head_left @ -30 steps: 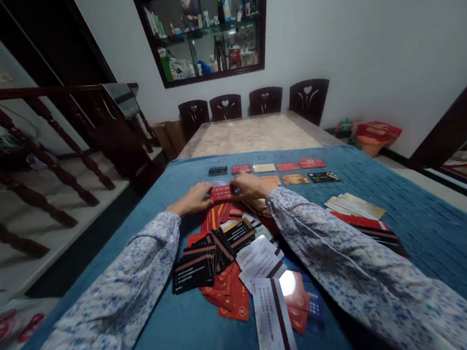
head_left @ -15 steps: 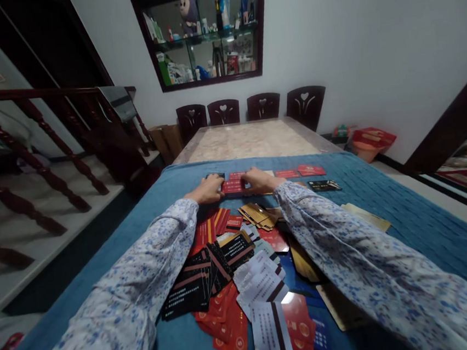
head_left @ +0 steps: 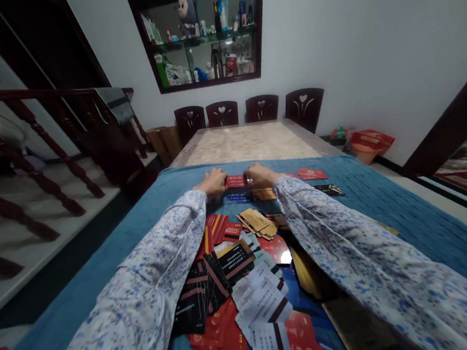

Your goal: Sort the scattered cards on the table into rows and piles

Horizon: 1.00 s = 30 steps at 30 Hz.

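Note:
At the far part of the blue cloth, my left hand (head_left: 214,182) and my right hand (head_left: 259,176) grip opposite ends of a red card (head_left: 234,181). The fingers of both hands are bent around its edges and partly hidden. Just nearer than the hands lie a blue card (head_left: 238,199) and a gold-orange card (head_left: 264,194). Between my forearms spreads a loose pile: gold cards (head_left: 256,220), black striped cards (head_left: 235,260), white cards with dark stripes (head_left: 266,298) and red cards (head_left: 222,341).
A red card (head_left: 312,173) and a black card (head_left: 329,190) lie right of my right hand. The blue cloth (head_left: 386,215) covers the near table; its stone-patterned top (head_left: 238,141) shows beyond. Chairs (head_left: 263,108) line the far end. A wooden railing (head_left: 36,95) stands left.
Both hands have moved slightly away from me with the red card. The blue card in front of them has come into view. The camera view has shifted a little.

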Each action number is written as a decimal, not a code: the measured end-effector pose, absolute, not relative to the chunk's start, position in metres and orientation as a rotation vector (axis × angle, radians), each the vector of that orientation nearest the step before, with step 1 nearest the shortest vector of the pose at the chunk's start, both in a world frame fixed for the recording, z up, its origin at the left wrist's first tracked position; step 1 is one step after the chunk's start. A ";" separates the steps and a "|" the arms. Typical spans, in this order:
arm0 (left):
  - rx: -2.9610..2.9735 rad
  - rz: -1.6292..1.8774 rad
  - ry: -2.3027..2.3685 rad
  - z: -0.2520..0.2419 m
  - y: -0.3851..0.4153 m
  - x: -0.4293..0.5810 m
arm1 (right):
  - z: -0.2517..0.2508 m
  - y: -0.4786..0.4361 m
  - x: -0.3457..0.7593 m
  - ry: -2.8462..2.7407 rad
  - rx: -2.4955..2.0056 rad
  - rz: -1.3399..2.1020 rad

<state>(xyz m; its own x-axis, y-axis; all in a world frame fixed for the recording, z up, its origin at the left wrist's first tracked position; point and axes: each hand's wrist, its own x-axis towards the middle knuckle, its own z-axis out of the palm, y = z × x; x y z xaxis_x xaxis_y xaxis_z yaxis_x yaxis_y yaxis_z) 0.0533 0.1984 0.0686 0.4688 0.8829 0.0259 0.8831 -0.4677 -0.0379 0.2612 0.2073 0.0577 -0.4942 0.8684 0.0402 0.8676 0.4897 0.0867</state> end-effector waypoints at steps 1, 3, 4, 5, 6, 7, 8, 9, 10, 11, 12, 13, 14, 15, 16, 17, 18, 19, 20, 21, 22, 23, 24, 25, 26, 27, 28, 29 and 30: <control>-2.651 -0.005 -1.598 0.068 0.202 0.055 | 0.058 0.208 0.262 2.690 1.594 0.141; -2.645 0.001 -1.602 0.067 0.208 0.058 | 0.059 0.210 0.262 2.658 1.642 0.126; -2.640 0.007 -1.608 0.067 0.210 0.059 | 0.060 0.211 0.263 2.641 1.663 0.119; -2.637 0.013 -1.616 0.066 0.213 0.061 | 0.060 0.212 0.263 2.623 1.677 0.112; -2.634 0.018 -1.625 0.065 0.215 0.062 | 0.061 0.213 0.263 2.608 1.683 0.105; -2.630 0.020 -1.637 0.064 0.217 0.064 | 0.061 0.214 0.263 2.595 1.684 0.101; -2.628 0.020 -1.648 0.063 0.219 0.065 | 0.062 0.215 0.263 2.583 1.682 0.096; -2.626 0.020 -1.657 0.062 0.221 0.066 | 0.062 0.216 0.263 2.575 1.679 0.092; -2.623 0.023 -1.664 0.061 0.223 0.067 | 0.062 0.218 0.263 2.568 1.679 0.088; -2.620 0.028 -1.670 0.060 0.224 0.067 | 0.061 0.219 0.263 2.564 1.680 0.087; -2.615 0.035 -1.674 0.059 0.225 0.068 | 0.061 0.220 0.263 2.561 1.681 0.084; -2.612 0.039 -1.676 0.059 0.227 0.068 | 0.061 0.222 0.262 2.561 1.682 0.081; -2.610 0.042 -1.677 0.059 0.228 0.068 | 0.060 0.223 0.262 2.564 1.683 0.077; -2.609 0.043 -1.681 0.059 0.229 0.069 | 0.060 0.225 0.262 2.567 1.685 0.073; -2.610 0.040 -1.686 0.059 0.231 0.069 | 0.059 0.226 0.261 2.568 1.687 0.070; -2.613 0.038 -1.693 0.059 0.232 0.069 | 0.059 0.228 0.261 2.569 1.689 0.067; -2.617 0.038 -1.701 0.059 0.234 0.069 | 0.059 0.229 0.261 2.570 1.692 0.065; -2.620 0.041 -1.710 0.059 0.235 0.070 | 0.058 0.230 0.260 2.570 1.692 0.066; -2.622 0.044 -1.719 0.058 0.236 0.070 | 0.058 0.231 0.260 2.570 1.689 0.069; -2.624 0.048 -1.726 0.058 0.238 0.070 | 0.058 0.232 0.260 2.569 1.685 0.071; -2.628 0.053 -1.731 0.057 0.239 0.070 | 0.058 0.233 0.259 2.566 1.680 0.071; -2.634 0.062 -1.735 0.057 0.241 0.070 | 0.058 0.234 0.259 2.563 1.675 0.068; -2.640 0.070 -1.738 0.056 0.242 0.070 | 0.059 0.235 0.259 2.559 1.672 0.062; -2.649 0.084 -1.742 0.055 0.243 0.070 | 0.059 0.235 0.259 2.552 1.670 0.054; -2.659 0.099 -1.745 0.054 0.245 0.069 | 0.059 0.236 0.259 2.546 1.671 0.047; -2.668 0.113 -1.751 0.053 0.246 0.069 | 0.059 0.237 0.259 2.541 1.671 0.042; -2.676 0.123 -1.758 0.052 0.248 0.069 | 0.059 0.237 0.259 2.539 1.672 0.039; -2.682 0.129 -1.765 0.052 0.249 0.068 | 0.059 0.238 0.259 2.535 1.673 0.036; -2.686 0.130 -1.772 0.051 0.251 0.068 | 0.059 0.239 0.258 2.533 1.675 0.033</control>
